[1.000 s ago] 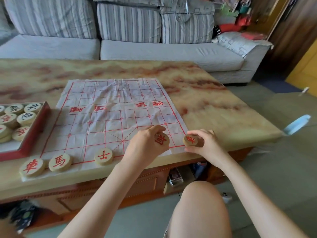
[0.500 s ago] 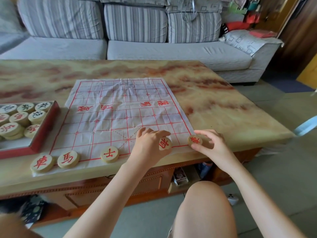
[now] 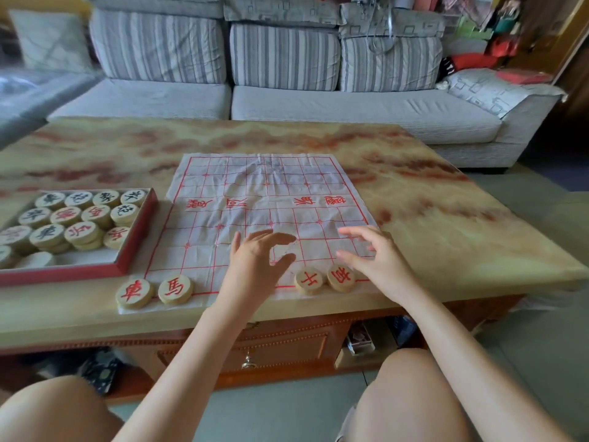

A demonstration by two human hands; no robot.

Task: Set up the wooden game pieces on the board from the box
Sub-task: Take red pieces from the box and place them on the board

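Currently both grips are spread wide and hold nothing: left hand (image 3: 255, 266) and right hand (image 3: 376, 260) hover above the board (image 3: 271, 199). Four pieces line its near edge; the rest fill the box (image 3: 134, 247) on the counter (image 3: 446, 218). Next, judged: fetch another piece

Single head-worn wide-angle view, looking forward and down from just above the near edge of the table (image 3: 446, 224). Close enough to show both forearms and knees at the bottom. Board (image 3: 255, 199) centred, box (image 3: 137, 237) at the left, sofa (image 3: 318, 103) across the far side, floor to the right. Straight lines bowed toward the edges.
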